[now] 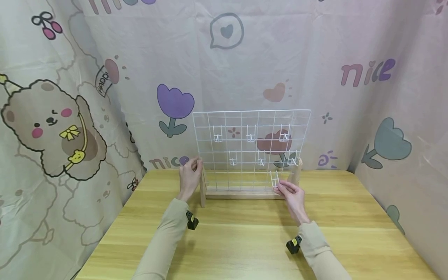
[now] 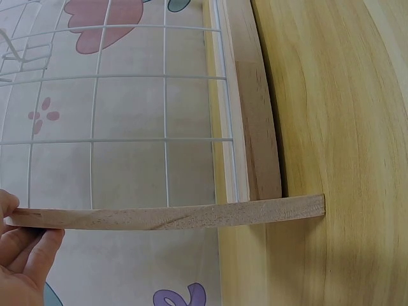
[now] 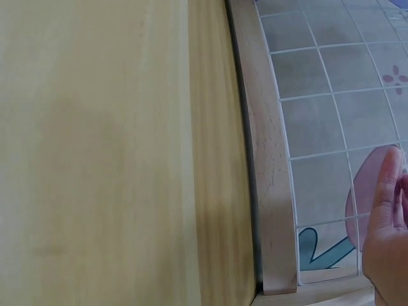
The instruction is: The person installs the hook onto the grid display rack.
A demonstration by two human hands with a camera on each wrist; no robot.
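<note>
A white wire grid panel (image 1: 241, 146) stands upright in a wooden stand (image 1: 241, 193). My left hand (image 1: 189, 175) pinches the upper end of the stand's left side post (image 2: 159, 217), thumb and fingers on opposite faces. Near the grid's lower right, my right hand (image 1: 292, 196) holds a small white wire hook (image 1: 275, 179) between thumb and fingertips, against or just in front of the mesh. In the right wrist view that hand (image 3: 386, 239) shows at the right edge, and the hook is mostly hidden there.
Several similar white hooks hang on the grid in two rows, among them a top-left hook (image 1: 218, 134) and a middle hook (image 1: 261, 157). The stand rests on a wood-grain table (image 1: 238, 241). A patterned curtain (image 1: 224, 70) hangs close behind and at both sides.
</note>
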